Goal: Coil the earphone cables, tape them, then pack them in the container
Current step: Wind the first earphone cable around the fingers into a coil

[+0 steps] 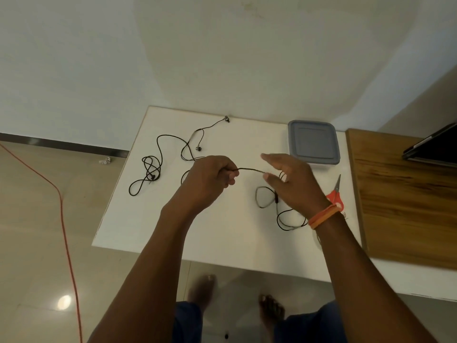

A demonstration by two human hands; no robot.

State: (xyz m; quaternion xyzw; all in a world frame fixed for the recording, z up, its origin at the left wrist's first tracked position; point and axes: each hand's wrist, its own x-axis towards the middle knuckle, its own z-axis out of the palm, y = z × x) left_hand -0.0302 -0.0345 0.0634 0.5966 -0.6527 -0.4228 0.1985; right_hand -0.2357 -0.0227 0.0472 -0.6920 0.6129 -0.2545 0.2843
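Black cable point(249, 170) spanned both hands: left point(210, 175) clenched on it, right point(289, 179) spread, cable across its thumb. Even, taut loops would coil best.

Scissors point(335, 194) handles partly hidden behind right wrist; dark device point(432, 144) cut off at right edge.

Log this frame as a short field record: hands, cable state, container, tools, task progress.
left hand: left hand grips one end of a held cable
right hand: right hand has fingers mostly straight, the cable meeting its thumb; exact hold unclear
held cable: stretched between both hands, its rest lying in loops on the white table
other earphone: second earphone lies uncoiled at the table's far left
container: grey-lidded container, lid on, far right of the table
tools: red-handled scissors beside the right wrist; no tape visible
progress: coiling barely begun, nothing packed
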